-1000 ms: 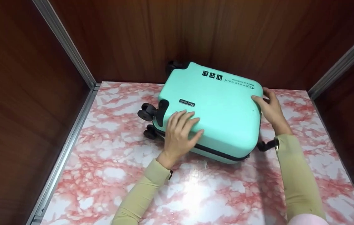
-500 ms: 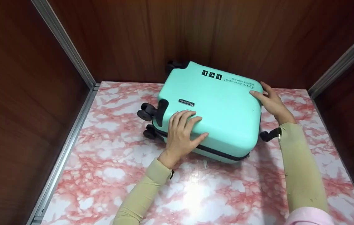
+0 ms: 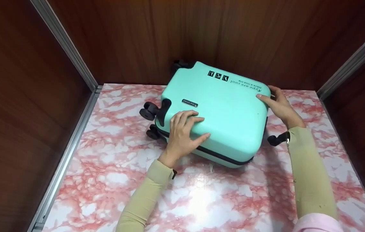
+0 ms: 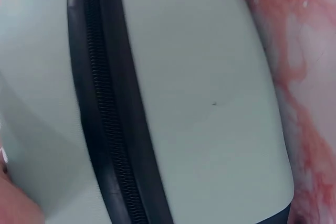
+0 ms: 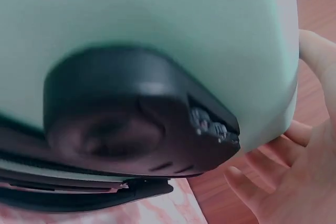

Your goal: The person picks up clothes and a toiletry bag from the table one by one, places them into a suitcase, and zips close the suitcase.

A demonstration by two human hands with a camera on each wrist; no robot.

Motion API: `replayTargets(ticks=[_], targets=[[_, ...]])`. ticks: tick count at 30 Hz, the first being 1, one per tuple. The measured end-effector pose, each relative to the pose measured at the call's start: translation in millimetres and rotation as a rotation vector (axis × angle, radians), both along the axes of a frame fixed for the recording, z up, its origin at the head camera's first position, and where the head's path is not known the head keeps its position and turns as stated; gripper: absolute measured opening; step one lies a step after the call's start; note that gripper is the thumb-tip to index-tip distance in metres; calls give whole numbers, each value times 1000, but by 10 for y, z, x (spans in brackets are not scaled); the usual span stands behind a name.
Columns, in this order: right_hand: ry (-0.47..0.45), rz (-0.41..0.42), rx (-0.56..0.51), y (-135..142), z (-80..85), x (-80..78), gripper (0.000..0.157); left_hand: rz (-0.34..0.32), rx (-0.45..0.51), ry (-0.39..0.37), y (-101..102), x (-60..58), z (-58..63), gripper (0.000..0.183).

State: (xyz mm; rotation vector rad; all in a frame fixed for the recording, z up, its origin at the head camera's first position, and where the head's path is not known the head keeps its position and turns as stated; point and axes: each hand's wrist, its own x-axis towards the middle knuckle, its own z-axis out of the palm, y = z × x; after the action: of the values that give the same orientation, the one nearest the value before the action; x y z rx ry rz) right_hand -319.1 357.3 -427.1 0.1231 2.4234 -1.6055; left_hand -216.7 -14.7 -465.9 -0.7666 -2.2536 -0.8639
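Observation:
A mint-green hard-shell suitcase [image 3: 224, 109] lies on its side on the marbled surface, wheels toward the left. My left hand [image 3: 181, 135] rests on its near long edge, fingers spread on the upper face. The left wrist view shows the black zipper [image 4: 107, 98] running along the side. At the far right corner my right hand [image 3: 280, 106] grips the shell, thumb on top and fingers round the end. Close to that hand is a black combination lock [image 5: 142, 111]. Below the lock, a black handle [image 5: 94, 200] shows partly.
A dark wood-grain panel [image 3: 234, 35] stands right behind the suitcase. More dark panels with metal edge strips [image 3: 65, 42] rise on the left and right. The red and white marbled surface [image 3: 115, 180] extends in front. Black wheels [image 3: 149, 111] stick out at the suitcase's left end.
My right hand has moved up along the suitcase's right end to the far corner. The suitcase and my left hand have shifted slightly to the left.

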Motion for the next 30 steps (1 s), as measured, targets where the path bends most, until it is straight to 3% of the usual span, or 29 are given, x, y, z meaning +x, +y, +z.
replayTargets(ticks=[6,14,21,25,27,30], targets=[[4,-18,21,-43,-16,160,108,-48,120,-72,-142,-174,53,36],[32,-97,25,-94,-28,387,109,-86,235,-78,-242,-352,130,23],[76,-226,-14,-215,-115,643,102,-85,278,-82,-299,-355,157,20],[103,-257,-77,-299,-186,773,98,-62,305,-98,-334,-321,166,21],[121,-263,-114,-328,-220,815,94,-29,322,-96,-336,-289,166,23],[140,-269,-149,-346,-252,850,89,79,337,-79,-307,-213,152,40]])
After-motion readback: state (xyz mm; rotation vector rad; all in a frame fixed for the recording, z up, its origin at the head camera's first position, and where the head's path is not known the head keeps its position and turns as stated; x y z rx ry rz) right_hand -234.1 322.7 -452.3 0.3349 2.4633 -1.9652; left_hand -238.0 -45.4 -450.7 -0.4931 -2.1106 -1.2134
